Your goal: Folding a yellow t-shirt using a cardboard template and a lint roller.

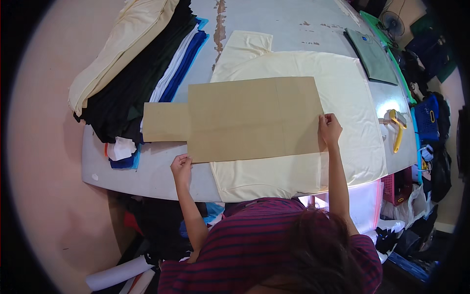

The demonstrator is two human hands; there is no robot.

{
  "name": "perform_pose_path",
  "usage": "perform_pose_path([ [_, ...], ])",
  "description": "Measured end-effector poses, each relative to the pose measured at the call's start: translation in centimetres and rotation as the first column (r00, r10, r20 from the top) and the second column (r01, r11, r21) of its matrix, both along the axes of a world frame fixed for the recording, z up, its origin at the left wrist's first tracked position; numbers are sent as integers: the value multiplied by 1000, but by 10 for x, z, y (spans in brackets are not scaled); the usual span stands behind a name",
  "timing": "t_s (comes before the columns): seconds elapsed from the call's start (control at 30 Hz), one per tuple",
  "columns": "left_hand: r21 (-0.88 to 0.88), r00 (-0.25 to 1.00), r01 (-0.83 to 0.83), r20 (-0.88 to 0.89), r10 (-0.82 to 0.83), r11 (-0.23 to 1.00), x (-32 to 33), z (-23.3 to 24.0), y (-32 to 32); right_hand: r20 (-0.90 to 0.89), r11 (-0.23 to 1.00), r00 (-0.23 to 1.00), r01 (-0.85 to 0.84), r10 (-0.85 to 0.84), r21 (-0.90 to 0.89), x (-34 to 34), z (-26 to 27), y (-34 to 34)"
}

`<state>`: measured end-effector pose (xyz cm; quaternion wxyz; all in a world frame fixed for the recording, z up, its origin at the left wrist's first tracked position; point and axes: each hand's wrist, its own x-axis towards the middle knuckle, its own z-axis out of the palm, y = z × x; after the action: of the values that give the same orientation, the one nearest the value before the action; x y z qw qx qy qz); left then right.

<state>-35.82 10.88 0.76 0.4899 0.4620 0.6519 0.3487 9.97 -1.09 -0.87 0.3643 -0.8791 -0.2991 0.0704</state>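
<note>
A brown cardboard template [249, 121], a large rectangle with a narrower tab on its left, lies over a cream short-sleeved shirt [352, 110] spread on the table. The shirt's sleeve shows above the board, and its lower part hangs near the table's front edge. With my left hand [181, 167] I pinch the board's lower left corner. My right hand [329, 128] grips its right edge. The tab's left end reaches to the stacked garments.
Piled garments in cream, black [128, 84], white and blue lie at the left. At the right are a folded grey-green garment [372, 57] and a yellow-handled roller [397, 128]. Baskets, a blue one [426, 117] among them, and bags stand beyond the table's right edge [415, 147].
</note>
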Motion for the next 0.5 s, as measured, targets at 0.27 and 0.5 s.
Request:
perform_pose_path([
  [0.27, -14, 999, 34, 17, -33, 999, 1, -2, 0, 62, 1000, 998, 23, -23, -1, 5, -6, -2],
  [0.5, 180, 922, 40, -387, 33, 983, -10, -4, -4, 144, 993, 989, 35, -18, -114, -6, 12, 3],
])
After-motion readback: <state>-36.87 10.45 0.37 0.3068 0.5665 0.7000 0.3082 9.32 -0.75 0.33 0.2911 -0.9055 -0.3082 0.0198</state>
